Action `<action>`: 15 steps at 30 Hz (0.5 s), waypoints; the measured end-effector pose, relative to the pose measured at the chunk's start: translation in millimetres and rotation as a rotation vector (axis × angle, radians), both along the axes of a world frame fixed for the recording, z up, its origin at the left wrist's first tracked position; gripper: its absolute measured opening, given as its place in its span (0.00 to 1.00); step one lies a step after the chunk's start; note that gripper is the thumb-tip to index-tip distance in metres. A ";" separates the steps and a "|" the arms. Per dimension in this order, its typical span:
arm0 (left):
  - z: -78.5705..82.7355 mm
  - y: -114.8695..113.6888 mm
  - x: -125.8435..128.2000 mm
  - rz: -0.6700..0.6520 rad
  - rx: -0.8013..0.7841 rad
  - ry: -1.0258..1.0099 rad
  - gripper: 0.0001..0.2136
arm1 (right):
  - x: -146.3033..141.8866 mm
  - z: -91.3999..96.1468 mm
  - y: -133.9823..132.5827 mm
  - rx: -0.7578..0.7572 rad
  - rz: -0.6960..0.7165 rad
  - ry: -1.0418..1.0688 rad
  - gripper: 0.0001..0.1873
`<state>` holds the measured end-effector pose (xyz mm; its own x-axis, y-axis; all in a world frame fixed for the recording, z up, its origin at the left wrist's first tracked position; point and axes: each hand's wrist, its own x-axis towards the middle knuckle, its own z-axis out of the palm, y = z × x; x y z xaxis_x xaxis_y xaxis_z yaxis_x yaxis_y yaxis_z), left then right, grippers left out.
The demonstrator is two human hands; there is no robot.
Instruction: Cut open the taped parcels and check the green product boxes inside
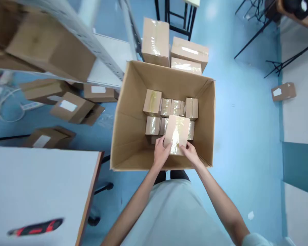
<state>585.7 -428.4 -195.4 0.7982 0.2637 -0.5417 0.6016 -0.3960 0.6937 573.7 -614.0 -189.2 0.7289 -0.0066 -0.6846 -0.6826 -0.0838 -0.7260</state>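
A small taped cardboard box (177,131) is held between my two hands, inside the mouth of a large open carton (129,126). My left hand (161,152) grips its near left corner, thumb on top. At the near right corner, my right hand (190,152) closes on it in the same way. Beyond and below it, several smaller cardboard boxes stand in rows on the carton's floor, among them a taller one (153,101) at the left and another (191,108) at the right. The held box hides part of them.
Left of me is a white table (41,184) bearing a red and black cutter (36,228). A metal shelf (110,51) with boxes rises at the upper left. Taped boxes (156,39) stand behind the carton. More boxes (68,106) lie on the floor.
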 end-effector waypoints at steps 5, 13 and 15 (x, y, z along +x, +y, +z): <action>105.6 23.9 -34.1 0.071 -0.056 -0.285 0.30 | -40.8 106.6 9.0 0.012 0.053 -0.279 0.31; 227.0 114.9 -155.4 0.390 0.172 -0.615 0.32 | -77.8 207.9 111.3 0.124 0.558 -0.579 0.33; 232.2 146.0 -201.2 0.577 0.188 -0.657 0.33 | -94.5 218.0 164.0 0.127 0.713 -0.637 0.36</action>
<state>384.5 -282.4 36.8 0.6481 0.7583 0.0703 0.2466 -0.2963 0.9227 479.3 -450.0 28.8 0.7676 0.6288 -0.1241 0.0237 -0.2214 -0.9749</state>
